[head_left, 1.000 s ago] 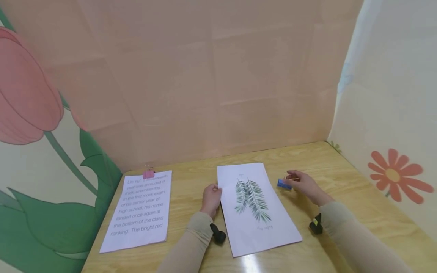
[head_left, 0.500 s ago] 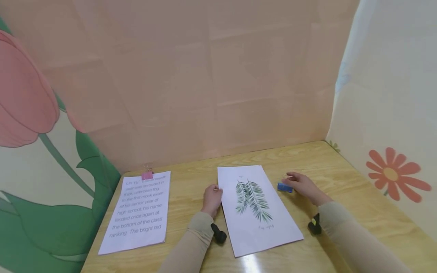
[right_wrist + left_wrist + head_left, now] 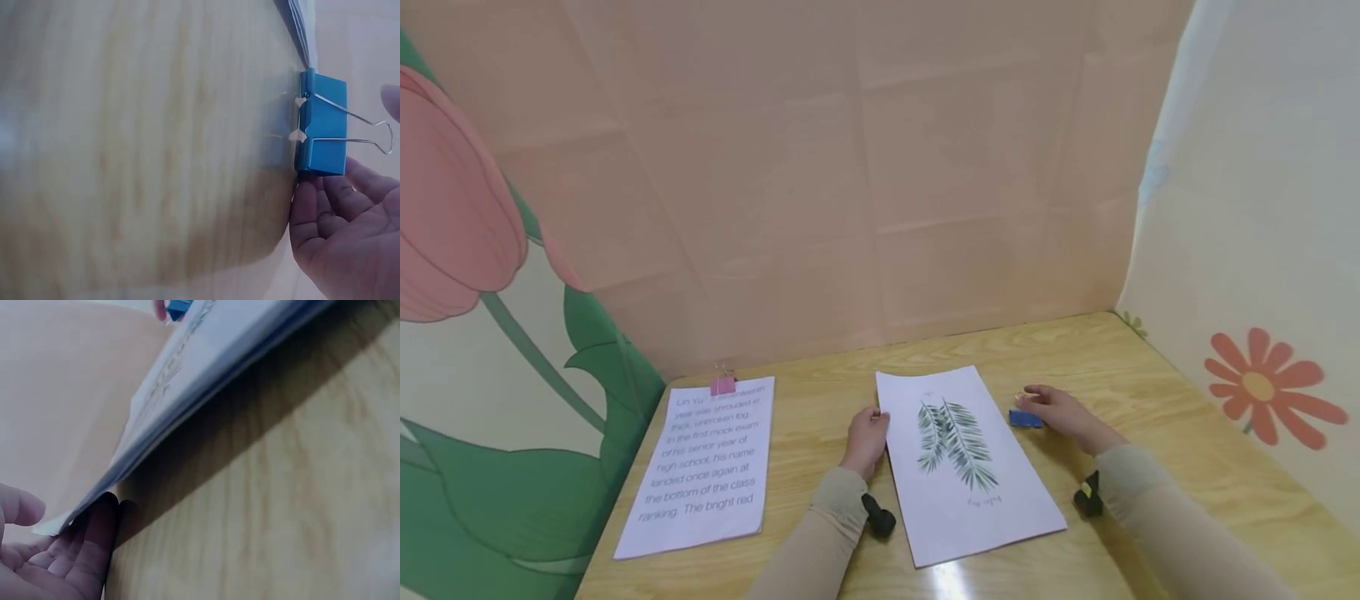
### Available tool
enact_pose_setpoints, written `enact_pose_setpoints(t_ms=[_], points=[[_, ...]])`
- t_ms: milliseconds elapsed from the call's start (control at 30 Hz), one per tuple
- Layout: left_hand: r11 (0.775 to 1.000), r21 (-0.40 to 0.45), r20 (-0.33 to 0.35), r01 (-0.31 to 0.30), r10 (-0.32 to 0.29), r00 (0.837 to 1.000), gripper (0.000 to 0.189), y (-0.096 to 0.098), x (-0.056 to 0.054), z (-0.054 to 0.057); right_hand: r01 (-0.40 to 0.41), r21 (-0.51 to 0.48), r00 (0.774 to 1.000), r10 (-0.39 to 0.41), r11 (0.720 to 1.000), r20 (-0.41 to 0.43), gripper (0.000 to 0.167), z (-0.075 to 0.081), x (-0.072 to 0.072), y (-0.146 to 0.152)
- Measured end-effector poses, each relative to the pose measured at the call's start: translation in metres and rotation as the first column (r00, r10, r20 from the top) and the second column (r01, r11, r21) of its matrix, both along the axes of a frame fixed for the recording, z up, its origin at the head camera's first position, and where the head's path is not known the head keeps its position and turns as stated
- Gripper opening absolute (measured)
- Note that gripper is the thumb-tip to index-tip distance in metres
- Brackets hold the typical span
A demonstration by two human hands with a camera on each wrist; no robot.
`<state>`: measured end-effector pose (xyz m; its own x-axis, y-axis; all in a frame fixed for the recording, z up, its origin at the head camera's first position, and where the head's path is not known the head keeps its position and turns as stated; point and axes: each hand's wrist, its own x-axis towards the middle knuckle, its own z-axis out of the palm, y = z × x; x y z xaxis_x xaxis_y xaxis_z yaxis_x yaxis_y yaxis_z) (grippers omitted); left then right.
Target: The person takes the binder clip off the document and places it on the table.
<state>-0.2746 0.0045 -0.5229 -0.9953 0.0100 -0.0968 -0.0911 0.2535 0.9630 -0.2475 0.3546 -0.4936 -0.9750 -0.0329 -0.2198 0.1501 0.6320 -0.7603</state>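
My left hand grips the left edge of a stack of white paper, whose top sheet bears two printed green palm leaves. In the left wrist view the fingers lie beneath the raised edge and the thumb is above. Right of the stack, a blue binder clip lies on the table by my right hand. In the right wrist view, fingers are at the underside of the clip, while the thumb stands apart from its wire handles.
On the left lies another stack of printed text sheets, held at its top by a pink binder clip. A peach backdrop rises behind the wooden table. A wall with a painted flower stands at the right.
The blue binder clip went from tilted at my right fingertips to lying level, slightly closer to me, with the right hand following. The left hand keeps its place; the stack's far-left corner sits slightly differently.
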Motion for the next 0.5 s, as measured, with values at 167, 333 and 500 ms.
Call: enact_pose_setpoints(t_ms=[167,333,500], points=[[0.999,0.048,0.041,-0.005,0.003,0.999,0.034,-0.0009,0.0005,0.0039,-0.022,-0.031,1.0,0.022,0.999,-0.023,0.073,0.0003,0.0003,-0.0024],[1.0,0.027,0.02,-0.009,0.009,1.0,0.044,-0.0021,0.0016,0.006,-0.025,-0.026,0.999,0.024,0.999,-0.023,0.07,0.0015,0.0009,-0.004],[0.999,-0.01,-0.033,-0.034,0.033,0.999,0.048,-0.003,0.0023,0.007,-0.019,-0.037,1.0,0.019,0.999,-0.017,0.068,0.0022,0.0016,-0.0047]])
